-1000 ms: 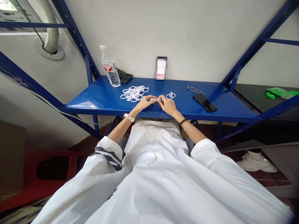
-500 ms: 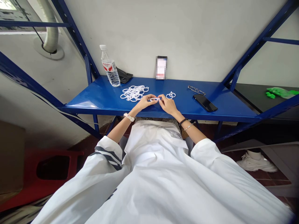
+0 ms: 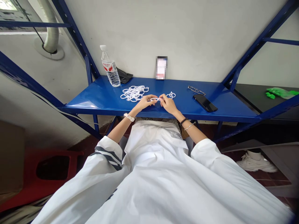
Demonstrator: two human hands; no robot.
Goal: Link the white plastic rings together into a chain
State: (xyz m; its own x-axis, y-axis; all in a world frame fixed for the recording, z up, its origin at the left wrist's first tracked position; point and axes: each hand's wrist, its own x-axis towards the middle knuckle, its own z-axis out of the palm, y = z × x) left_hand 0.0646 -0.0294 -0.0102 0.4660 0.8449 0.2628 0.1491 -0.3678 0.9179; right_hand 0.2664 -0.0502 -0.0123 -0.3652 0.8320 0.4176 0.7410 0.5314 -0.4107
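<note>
Between my two hands is a white cord loop [image 3: 154,99], held just over the front part of the blue table. My left hand [image 3: 145,102] has its fingers closed on the loop's left side. On its right end, the fingers of my right hand [image 3: 167,103] pinch the cord, partly hiding what looks like a knot. A tangled pile of similar white loops [image 3: 134,93] lies left of my left hand. Just beyond my right hand rest a few more white loops [image 3: 172,95], partly covered by that hand.
A water bottle [image 3: 112,74] and a black pouch [image 3: 125,76] stand at the back left of the blue table [image 3: 93,93]. A lit phone [image 3: 161,67] leans on the wall. Glasses [image 3: 196,90] and a black phone [image 3: 205,103] lie right. Blue posts [image 3: 254,40] frame both sides.
My right hand has shifted slightly right and up, now covering part of the small group of loops. Both hands still hold the same loop.
</note>
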